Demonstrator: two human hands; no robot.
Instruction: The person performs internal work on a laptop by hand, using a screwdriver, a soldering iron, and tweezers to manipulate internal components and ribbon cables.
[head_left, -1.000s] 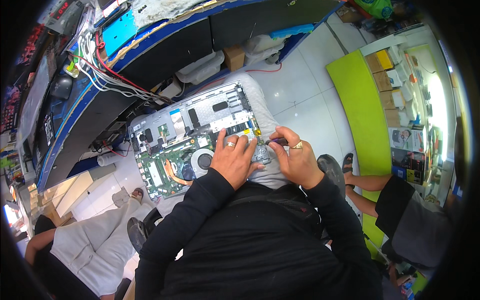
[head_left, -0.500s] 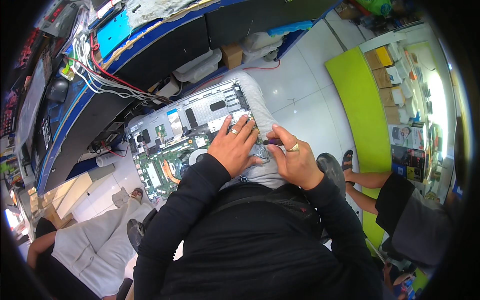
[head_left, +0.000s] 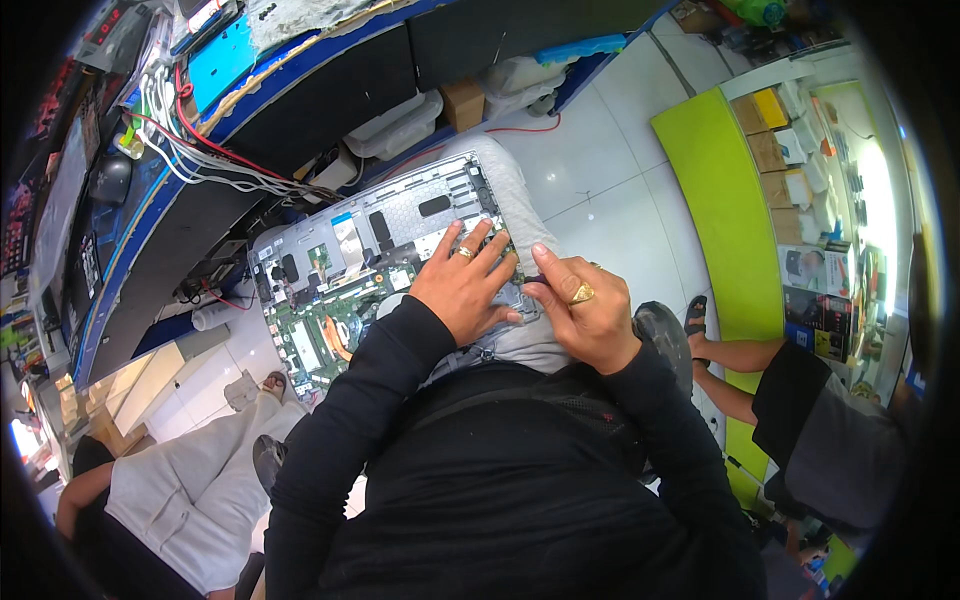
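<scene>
An opened laptop base (head_left: 325, 255) lies tilted across my lap on grey trousers (head_left: 515, 190), its green circuit board (head_left: 300, 325) and copper heat pipe exposed. My left hand (head_left: 465, 285) rests flat with spread fingers over the laptop's right part, a ring on one finger. Beside the laptop's right edge, my right hand (head_left: 585, 305) is closed in a pinch on a small dark-purple screwdriver (head_left: 537, 280). Most of the screwdriver is hidden by the fingers, and its tip cannot be made out.
A blue-edged workbench (head_left: 250, 95) with bundled cables (head_left: 170, 140) stands at the far left. Plastic tubs (head_left: 395, 125) and a cardboard box (head_left: 462, 105) sit beneath it. A green bench (head_left: 720, 190) and display shelves stand right. Other people are at both sides.
My right hand has turned and its fingers have shifted around the screwdriver, covering more of it. My left hand stays on the laptop, which has slid slightly left.
</scene>
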